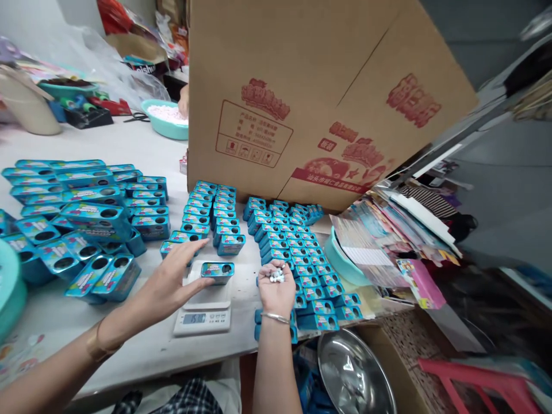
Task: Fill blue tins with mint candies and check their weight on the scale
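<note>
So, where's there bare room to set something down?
The white tabletop lies bare behind the left-hand cluster of blue rectangular containers, short of the round turquoise bowl. The white plastic digital scale has bare table at its near left and a narrow strip on its right. Past that, tight blue container rows crowd up to the brown cardboard box.

Co-worker's hand (pixel 184 102) mostly hidden behind the carton (pixel 310 52), itself cut off by the top edge. Green bowl (pixel 9 293) cropped at left; steel basin (pixel 356 374) cropped at bottom. Digits on the scale display (pixel 195 318) blurred. Pellets (pixel 276 275) in right hand (pixel 278 293) too small to count. Contact between left thumb (pixel 202 284) and tin (pixel 212 270): unclear.
</note>
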The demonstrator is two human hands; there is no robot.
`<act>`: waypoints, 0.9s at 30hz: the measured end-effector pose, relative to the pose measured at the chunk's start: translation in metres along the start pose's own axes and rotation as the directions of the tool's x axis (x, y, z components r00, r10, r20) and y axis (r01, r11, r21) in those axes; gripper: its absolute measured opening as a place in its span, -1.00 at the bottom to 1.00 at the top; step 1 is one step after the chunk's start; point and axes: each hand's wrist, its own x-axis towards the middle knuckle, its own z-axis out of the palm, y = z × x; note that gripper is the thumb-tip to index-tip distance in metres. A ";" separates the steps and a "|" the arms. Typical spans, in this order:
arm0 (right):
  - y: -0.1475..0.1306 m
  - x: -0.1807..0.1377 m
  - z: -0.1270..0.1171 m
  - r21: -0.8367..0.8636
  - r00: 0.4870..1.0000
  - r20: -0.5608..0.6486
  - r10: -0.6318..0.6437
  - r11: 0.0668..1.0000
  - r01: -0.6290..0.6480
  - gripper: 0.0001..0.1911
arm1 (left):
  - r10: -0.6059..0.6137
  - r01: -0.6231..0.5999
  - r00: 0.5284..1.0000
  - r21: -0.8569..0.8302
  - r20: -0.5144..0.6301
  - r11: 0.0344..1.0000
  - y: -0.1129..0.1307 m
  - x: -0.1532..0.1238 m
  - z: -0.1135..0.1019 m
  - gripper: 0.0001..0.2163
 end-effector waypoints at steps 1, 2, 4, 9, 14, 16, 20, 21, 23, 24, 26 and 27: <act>0.003 0.000 0.001 -0.017 1.000 -0.019 -0.010 1.000 0.010 -0.84 | 0.016 -0.016 1.000 0.007 0.001 1.000 0.000 0.001 0.003 -0.37; 0.006 0.001 0.002 -0.026 0.999 -0.042 -0.012 1.000 0.011 -0.83 | 0.033 -0.033 0.999 0.013 0.004 0.999 0.002 0.003 0.007 -0.38; 0.013 0.001 0.005 -0.019 0.996 -0.087 0.008 1.000 -0.010 -0.83 | 0.063 -0.064 0.998 0.020 0.022 0.998 0.007 0.010 0.015 -0.43; 0.033 -0.003 0.020 0.051 0.986 -0.106 0.129 0.991 -0.124 -0.77 | 0.163 -0.171 0.963 0.020 0.216 0.985 0.036 0.039 0.039 -0.71; 0.039 -0.006 0.035 0.059 0.979 -0.139 0.147 0.988 -0.140 -0.70 | 0.186 -0.239 0.912 0.105 0.365 0.965 0.062 0.068 0.052 -0.81; 0.037 -0.005 0.038 0.070 0.977 -0.154 0.146 0.988 -0.137 -0.70 | 0.185 -0.242 0.905 0.107 0.384 0.964 0.067 0.074 0.054 -0.83; 0.034 -0.003 0.035 0.078 0.982 -0.117 0.145 0.988 -0.137 -0.73 | 0.182 -0.222 0.909 0.067 0.375 0.973 0.069 0.076 0.052 -0.83; 0.034 -0.002 0.033 0.073 0.983 -0.106 0.149 0.987 -0.142 -0.73 | 0.179 -0.215 0.914 0.059 0.365 0.975 0.068 0.076 0.050 -0.83; 0.032 -0.001 0.027 0.054 0.985 -0.077 0.155 0.987 -0.151 -0.73 | 0.161 -0.179 0.932 0.026 0.326 0.984 0.064 0.075 0.044 -0.81; 0.031 0.000 0.024 0.040 0.987 -0.056 0.148 0.988 -0.146 -0.73 | 0.140 -0.149 0.944 0.005 0.299 0.989 0.060 0.074 0.041 -0.80; 0.026 0.002 0.018 0.012 0.994 -0.015 0.108 0.994 -0.108 -0.76 | 0.088 -0.084 0.963 -0.025 0.255 0.996 0.048 0.072 0.034 -0.74; 0.022 0.002 0.016 0.004 0.997 -0.005 0.081 0.997 -0.081 -0.78 | 0.061 -0.057 0.967 -0.024 0.248 0.998 0.041 0.071 0.033 -0.72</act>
